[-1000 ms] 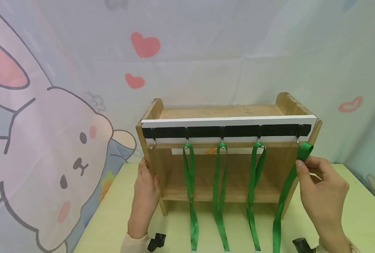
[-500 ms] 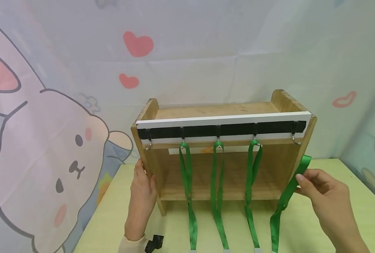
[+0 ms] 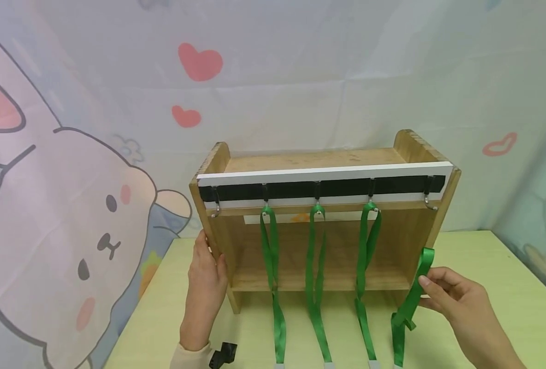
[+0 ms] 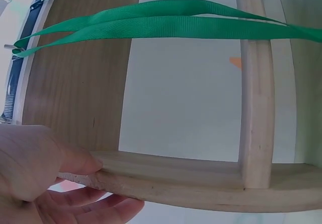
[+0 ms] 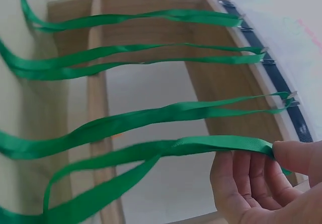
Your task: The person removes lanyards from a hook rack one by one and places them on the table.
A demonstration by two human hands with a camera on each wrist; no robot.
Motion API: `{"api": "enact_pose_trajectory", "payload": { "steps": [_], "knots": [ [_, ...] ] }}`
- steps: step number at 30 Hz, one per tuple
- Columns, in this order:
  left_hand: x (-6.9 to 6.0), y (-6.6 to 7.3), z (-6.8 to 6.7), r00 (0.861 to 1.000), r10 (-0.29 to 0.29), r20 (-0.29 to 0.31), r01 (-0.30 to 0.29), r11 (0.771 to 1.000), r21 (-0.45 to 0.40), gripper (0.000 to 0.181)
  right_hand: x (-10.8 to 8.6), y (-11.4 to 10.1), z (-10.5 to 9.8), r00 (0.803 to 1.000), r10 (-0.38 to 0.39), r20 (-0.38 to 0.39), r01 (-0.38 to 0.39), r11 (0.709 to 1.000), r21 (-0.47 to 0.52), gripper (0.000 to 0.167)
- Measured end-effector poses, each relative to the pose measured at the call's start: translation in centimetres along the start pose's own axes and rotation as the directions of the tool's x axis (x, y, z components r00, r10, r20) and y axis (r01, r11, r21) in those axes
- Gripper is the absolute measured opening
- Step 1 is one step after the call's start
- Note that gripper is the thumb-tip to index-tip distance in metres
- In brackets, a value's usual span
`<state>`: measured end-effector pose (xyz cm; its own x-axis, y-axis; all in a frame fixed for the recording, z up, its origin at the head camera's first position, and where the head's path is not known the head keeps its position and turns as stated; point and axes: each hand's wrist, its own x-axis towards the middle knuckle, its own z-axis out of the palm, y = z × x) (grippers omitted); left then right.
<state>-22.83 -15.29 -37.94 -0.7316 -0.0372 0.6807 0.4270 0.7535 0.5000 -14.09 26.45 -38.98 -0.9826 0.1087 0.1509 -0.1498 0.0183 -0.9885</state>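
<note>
Pinching a green ribbon [image 3: 413, 294] near its top end, the right hand [image 3: 462, 302] is holding it by the wooden shelf's [image 3: 204, 205] right front edge, below the rightmost hook [image 3: 428, 201]; grip nearly closed, thumb against fingers. Left hand [image 3: 206, 279] is clasping the left side panel's edge, thumb inside, fingers outside, grip parted by the board. Three other green ribbons [image 3: 278, 318] are hanging from the middle hooks. Table [image 3: 508, 271] is stretching past the shelf's right side, giving the right hand room sideways.
</note>
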Motion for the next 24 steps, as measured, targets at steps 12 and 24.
{"api": "enact_pose_trajectory", "payload": {
  "steps": [12, 24],
  "knots": [
    [-0.1, -0.2, -0.2, 1.0, 0.016, 0.0, -0.016, 1.0, -0.011, 0.06, -0.7, 2.0, 0.6, 0.999, 0.042, 0.017, -0.038, 0.978, -0.204, 0.019],
    [-0.1, -0.2, -0.1, 1.0, 0.008, 0.013, -0.008, 1.0, -0.025, 0.059, -1.1, 3.6, 0.4, 0.982, 0.186, 0.01, -0.169, 0.912, -0.373, 0.021]
  ]
}}
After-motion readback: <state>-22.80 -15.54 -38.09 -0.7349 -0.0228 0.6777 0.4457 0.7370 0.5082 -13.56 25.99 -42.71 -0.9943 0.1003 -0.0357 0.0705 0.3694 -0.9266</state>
